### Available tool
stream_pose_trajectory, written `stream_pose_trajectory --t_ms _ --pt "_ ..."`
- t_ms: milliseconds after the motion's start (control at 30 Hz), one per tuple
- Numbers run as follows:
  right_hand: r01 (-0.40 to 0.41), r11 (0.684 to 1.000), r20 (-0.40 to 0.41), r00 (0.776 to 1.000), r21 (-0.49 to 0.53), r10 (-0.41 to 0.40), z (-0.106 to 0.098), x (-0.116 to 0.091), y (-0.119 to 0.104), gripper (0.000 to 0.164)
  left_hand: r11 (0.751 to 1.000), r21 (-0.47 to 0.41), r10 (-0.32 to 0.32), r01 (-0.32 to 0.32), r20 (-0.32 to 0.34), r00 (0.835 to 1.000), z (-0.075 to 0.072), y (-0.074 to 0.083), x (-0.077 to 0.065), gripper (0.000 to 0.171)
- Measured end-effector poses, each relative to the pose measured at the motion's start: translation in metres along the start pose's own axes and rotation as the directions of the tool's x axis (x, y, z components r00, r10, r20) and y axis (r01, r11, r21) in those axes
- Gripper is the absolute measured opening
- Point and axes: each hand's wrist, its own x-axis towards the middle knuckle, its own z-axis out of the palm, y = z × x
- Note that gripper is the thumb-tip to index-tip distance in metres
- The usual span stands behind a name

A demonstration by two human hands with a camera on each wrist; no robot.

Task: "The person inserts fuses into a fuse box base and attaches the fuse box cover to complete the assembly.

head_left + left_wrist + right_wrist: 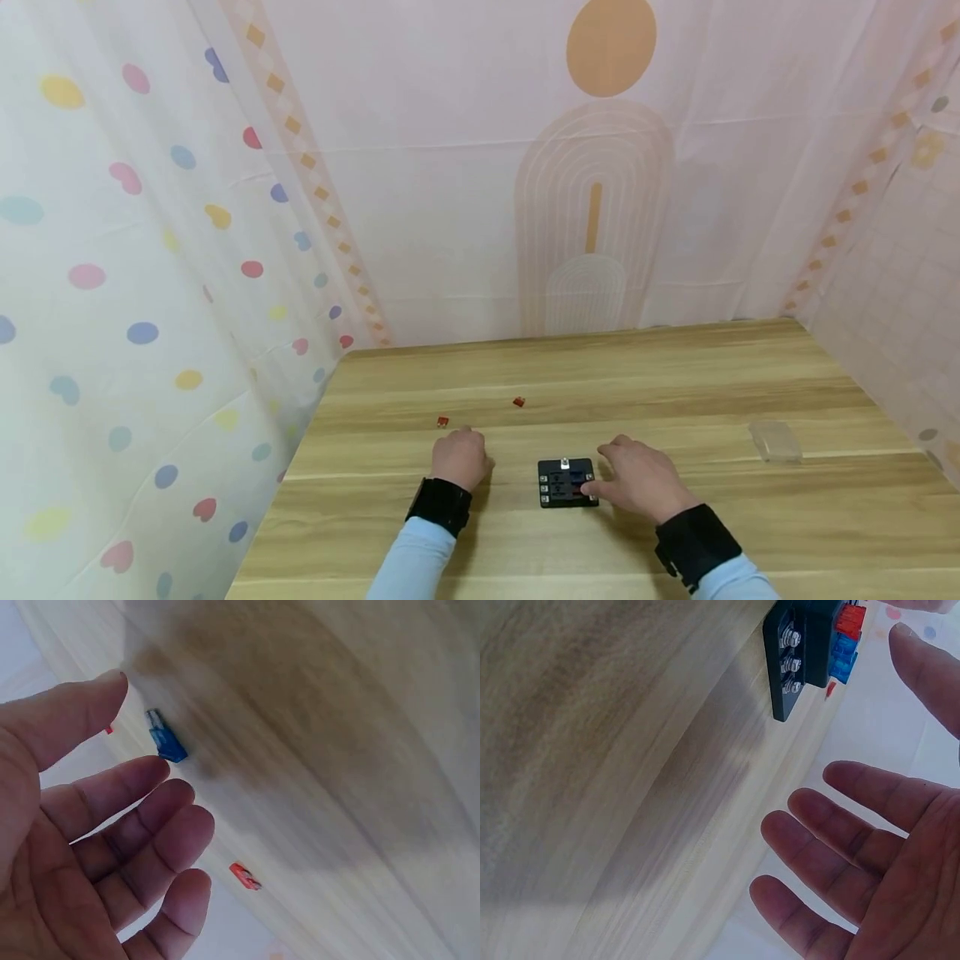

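A black fuse block (556,502) lies on the table, with a red blade fuse (850,621) and blue blade fuses (844,656) seated in it. My right hand (640,479) is at the block's right side, thumb and fingers spread and relaxed, holding nothing. Left of the block, my left hand (459,458) hovers low over the table. A loose blue blade fuse (166,741) shows just beyond its thumb and index fingertip in the left wrist view; the fingers are loosely bent, not gripping it. Beyond that hand lie two red blade fuses, one nearer (443,422) and one farther right (519,402).
A clear plastic cover (776,442) lies at the right on the wooden table (675,375). Patterned curtains (450,208) hang behind the table and along both sides. Metal screw terminals (790,664) line the fuse block's edge.
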Motion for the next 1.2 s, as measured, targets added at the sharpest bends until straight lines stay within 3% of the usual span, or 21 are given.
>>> stream_pose_trajectory --t_ms 200,467,700,1200 --pt "0.000 1.000 0.005 1.000 -0.005 0.000 -0.0010 0.0007 -0.0008 0.066 0.999 0.039 0.026 -0.026 0.015 1.000 0.0014 0.0001 0.0021 0.013" --pt "0.011 1.000 -0.003 1.000 -0.021 -0.011 -0.0020 0.0000 -0.0025 0.052 0.995 0.020 0.096 -0.096 0.014 0.995 0.0037 -0.0015 0.0048 0.012" --pt "0.040 0.998 -0.051 0.998 -0.052 -0.043 0.0000 -0.0008 -0.0024 0.032 0.999 -0.022 0.036 -0.035 0.027 0.999 0.0011 -0.0050 0.0037 0.017" --pt "0.049 0.999 0.004 0.999 -0.009 -0.049 0.0020 0.0006 -0.0057 0.036 0.999 -0.030 0.038 -0.038 0.011 0.999 0.0068 -0.0052 0.0029 0.022"
